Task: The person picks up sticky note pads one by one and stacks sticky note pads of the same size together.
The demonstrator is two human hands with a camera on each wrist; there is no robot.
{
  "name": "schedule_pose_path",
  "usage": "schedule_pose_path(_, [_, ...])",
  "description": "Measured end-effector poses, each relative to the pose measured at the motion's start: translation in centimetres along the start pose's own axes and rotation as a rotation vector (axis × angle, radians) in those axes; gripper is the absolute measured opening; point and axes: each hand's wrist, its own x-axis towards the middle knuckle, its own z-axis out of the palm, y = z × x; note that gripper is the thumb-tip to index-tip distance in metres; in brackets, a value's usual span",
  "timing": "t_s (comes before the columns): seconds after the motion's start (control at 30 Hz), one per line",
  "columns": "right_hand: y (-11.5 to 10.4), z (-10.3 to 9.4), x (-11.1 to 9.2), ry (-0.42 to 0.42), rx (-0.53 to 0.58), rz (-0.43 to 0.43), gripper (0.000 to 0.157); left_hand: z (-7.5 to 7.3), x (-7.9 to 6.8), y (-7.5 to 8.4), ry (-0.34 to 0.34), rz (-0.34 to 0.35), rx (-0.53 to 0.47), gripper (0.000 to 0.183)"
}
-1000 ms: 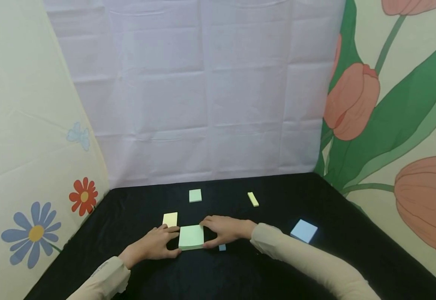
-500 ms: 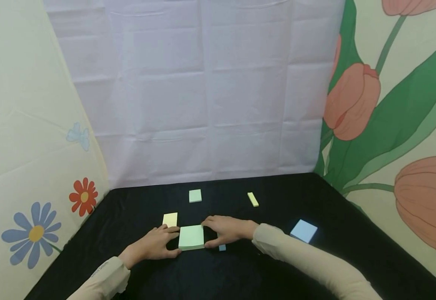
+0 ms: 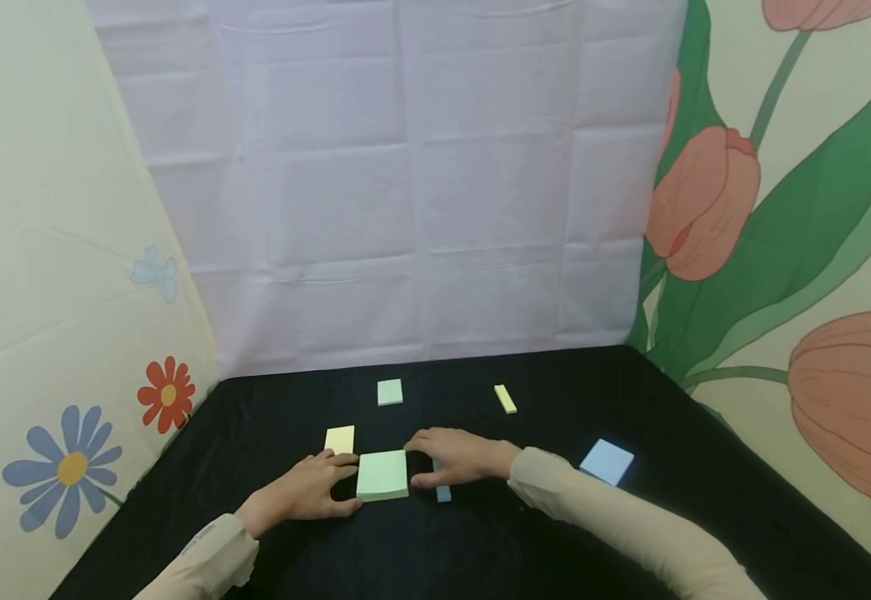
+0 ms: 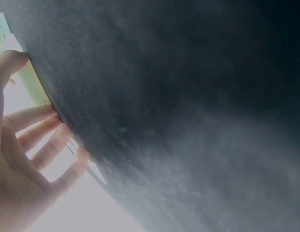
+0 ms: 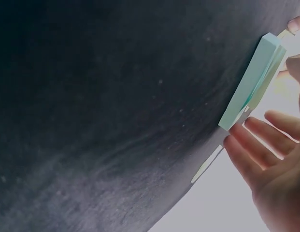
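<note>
Framing the large green pad, the left hand and right hand form wide grips. Its placing seems nearly done; the blue pad lies well apart, untouched.

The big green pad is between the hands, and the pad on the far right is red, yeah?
No, the far-right pad is blue, not red; the head view shows it. The big green pad is between the left hand and right hand.
</note>
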Motion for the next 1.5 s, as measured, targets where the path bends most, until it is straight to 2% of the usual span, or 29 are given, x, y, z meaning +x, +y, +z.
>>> schedule_pose_path(0.17, [0.1, -0.1, -0.1, 0.041, -0.02, -0.016, 0.048, -0.2, -0.1, -0.1, -0.01, -0.001, -0.011, 0.067])
schedule_pose_path(0.37, [0.3, -0.3, -0.2, 0.085, -0.042, -0.037, 0.042, -0.7, -0.1, -0.2, 0.032, 0.004, -0.016, 0.067])
schedule_pose_path(0.6, [0.8, -0.2, -0.4, 0.133, -0.07, -0.058, 0.038, -1.1, -0.3, 0.0, 0.038, -0.043, -0.035, 0.071])
schedule_pose_path(0.77, [1.0, -0.3, -0.6, 0.184, -0.077, -0.07, 0.035, -1.4, -0.2, 0.0, 0.049, -0.044, -0.037, 0.073])
schedule_pose_path(1.07, [1.6, -0.6, -0.9, 0.243, -0.108, -0.104, 0.031, -1.8, 0.3, 0.2, 0.101, -0.045, 0.007, 0.072])
schedule_pose_path(1.37, [2.8, -0.9, -1.2, 0.298, -0.146, -0.095, 0.028, -1.8, 0.9, 0.6, 0.164, -0.023, 0.048, 0.07])
schedule_pose_path(1.5, [3.3, -1.1, -1.3, 0.329, -0.146, -0.112, 0.025, -1.8, 1.2, 0.8, 0.172, -0.013, 0.057, 0.07])
